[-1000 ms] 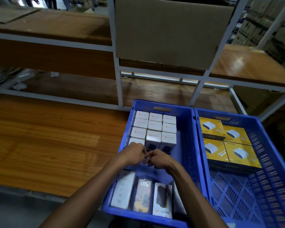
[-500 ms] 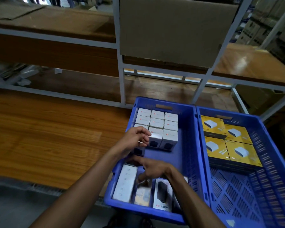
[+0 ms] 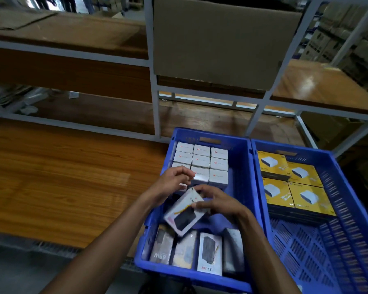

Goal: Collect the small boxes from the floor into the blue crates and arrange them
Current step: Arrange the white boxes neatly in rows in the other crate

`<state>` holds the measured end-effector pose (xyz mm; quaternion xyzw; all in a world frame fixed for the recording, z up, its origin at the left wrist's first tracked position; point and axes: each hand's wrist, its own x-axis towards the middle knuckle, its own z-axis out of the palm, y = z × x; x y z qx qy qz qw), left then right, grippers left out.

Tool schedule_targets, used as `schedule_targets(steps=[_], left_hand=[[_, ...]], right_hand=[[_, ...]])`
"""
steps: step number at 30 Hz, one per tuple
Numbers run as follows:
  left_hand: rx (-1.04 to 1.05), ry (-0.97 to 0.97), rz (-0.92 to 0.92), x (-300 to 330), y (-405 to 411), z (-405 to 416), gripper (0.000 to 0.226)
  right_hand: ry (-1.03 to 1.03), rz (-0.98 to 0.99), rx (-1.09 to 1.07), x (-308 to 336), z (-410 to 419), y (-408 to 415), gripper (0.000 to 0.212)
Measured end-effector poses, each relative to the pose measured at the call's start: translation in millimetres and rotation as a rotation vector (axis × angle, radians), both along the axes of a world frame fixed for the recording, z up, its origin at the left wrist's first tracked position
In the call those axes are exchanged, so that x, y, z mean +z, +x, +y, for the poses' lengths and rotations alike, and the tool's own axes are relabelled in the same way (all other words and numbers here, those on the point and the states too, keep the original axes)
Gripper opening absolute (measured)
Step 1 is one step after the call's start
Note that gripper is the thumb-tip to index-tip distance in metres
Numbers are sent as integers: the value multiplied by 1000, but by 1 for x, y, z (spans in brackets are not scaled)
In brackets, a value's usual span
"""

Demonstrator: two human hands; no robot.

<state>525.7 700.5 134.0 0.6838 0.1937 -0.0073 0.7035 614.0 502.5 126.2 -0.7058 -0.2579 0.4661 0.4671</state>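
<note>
Right hand (image 3: 216, 201) gripping tilted white flat box (image 3: 184, 212) above left blue crate (image 3: 241, 177). Left hand (image 3: 173, 181) at 11 o'clock of box, fingers loosely curled, holding nothing. White cube boxes (image 3: 201, 163) at crate's 12 o'clock end; right blue crate (image 3: 348, 209) at 3 o'clock.

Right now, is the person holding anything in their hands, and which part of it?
Yes. The right hand pinches a flat white power bank box by its upper end, tilted above the left blue crate. The left hand seems to hold nothing.
</note>
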Motion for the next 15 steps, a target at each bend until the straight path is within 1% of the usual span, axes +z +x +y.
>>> schedule_targets(steps=[2,3,5,7,9,11,15], left_hand=[[-58,97,12,-3,1,-3,17],[-106,146,11,-4,1,-4,17],[-196,219,16,-5,1,-4,27],[-226,292,27,-8,2,-3,39],[-244,291,43,-8,3,-2,53],[-284,276,61,-5,5,-4,66],[-338,326,41,1,7,-6,76]], right_hand=[[29,22,-101,2,-7,8,39],[42,26,-149,2,-10,11,40],[74,18,-228,3,-16,18,46],[105,15,-297,3,-20,22,54],[142,18,-347,4,-24,24,60],[179,23,-363,6,-26,25,61],[230,5,-423,7,-28,26,61]])
